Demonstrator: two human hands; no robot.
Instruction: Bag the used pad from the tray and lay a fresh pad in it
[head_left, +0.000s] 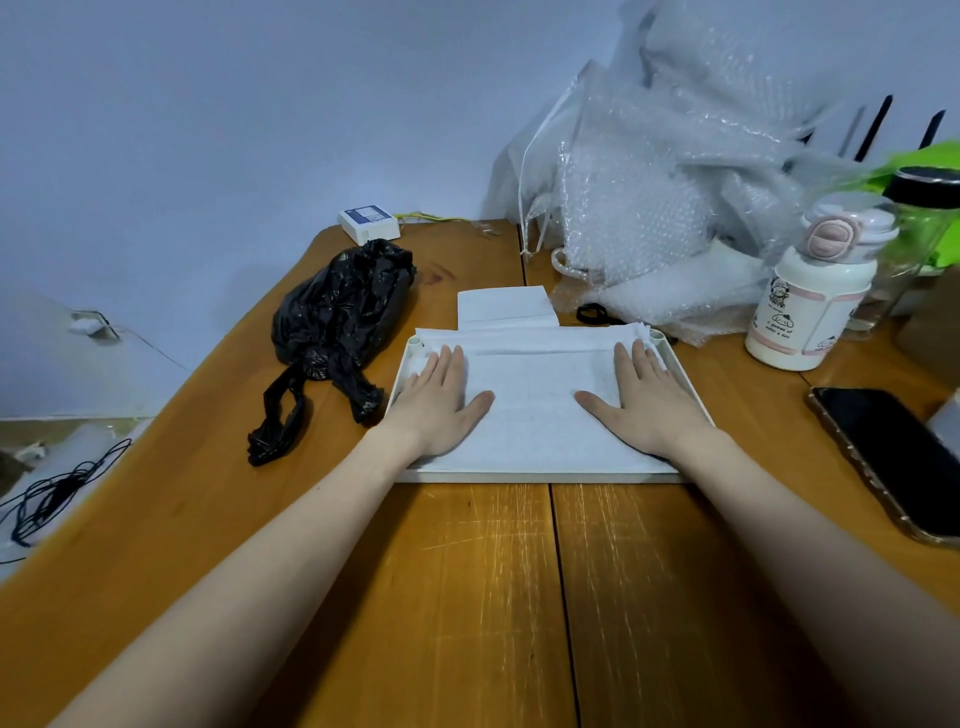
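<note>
- We work at a scratched wooden table (519, 597) set against a pale wall.
- Our left hand (441, 400) and right hand (644, 400) lie flat, fingers straight, gripping nothing, pressing the fresh pad (535, 410) into the white tray (545, 477).
- A knotted black bag (337, 317) sits just left of the tray.

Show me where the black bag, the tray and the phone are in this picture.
black bag (340, 306), head view, on the middle of its crumpled body.
tray (540, 476), head view, on its near rim.
phone (893, 457), head view, on the dark screen.
</note>
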